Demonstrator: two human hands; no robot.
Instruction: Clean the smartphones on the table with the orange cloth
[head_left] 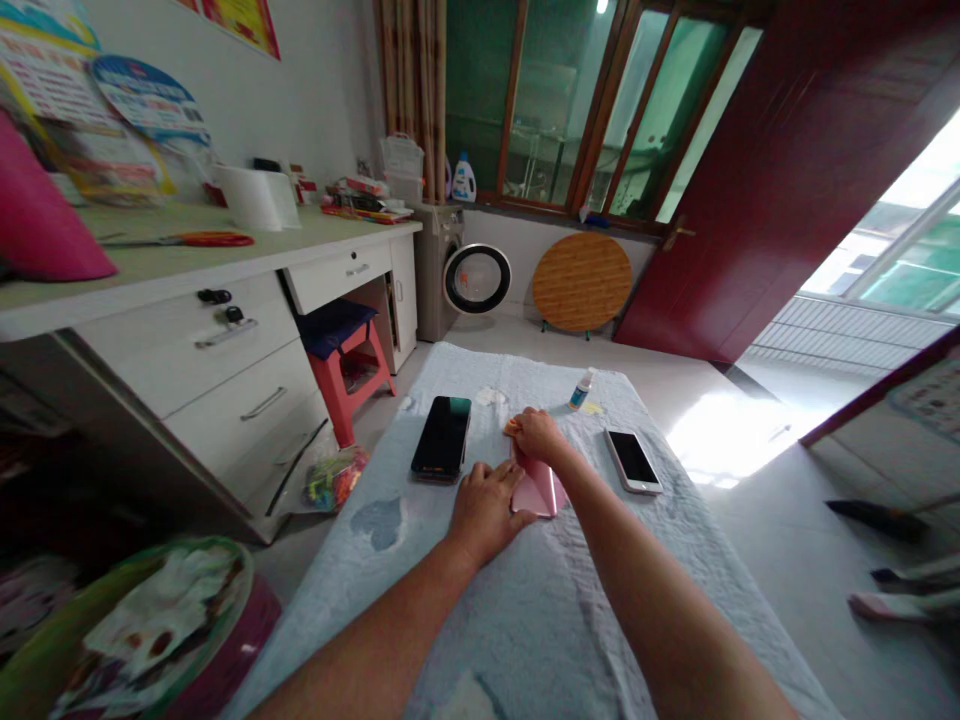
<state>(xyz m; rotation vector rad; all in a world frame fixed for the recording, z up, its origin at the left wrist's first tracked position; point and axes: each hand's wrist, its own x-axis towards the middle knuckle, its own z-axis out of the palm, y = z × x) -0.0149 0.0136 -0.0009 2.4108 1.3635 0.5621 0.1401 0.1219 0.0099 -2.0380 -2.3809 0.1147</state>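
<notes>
A pink phone [541, 492] lies face down on a pale blue towel [540, 610]. My left hand [487, 505] rests flat on the towel with its fingers against the pink phone's left edge. My right hand [534, 433] is closed at the phone's far end, pinching a small orange cloth [511, 427]. To the left lies a black phone [442, 437], screen up. A white phone [634, 461] lies to the right.
A small spray bottle [580, 389] stands at the towel's far end beside a white wipe [491, 397]. A white desk with drawers [225, 340] and a red stool [346, 362] are on the left. A bin [142, 630] sits near left.
</notes>
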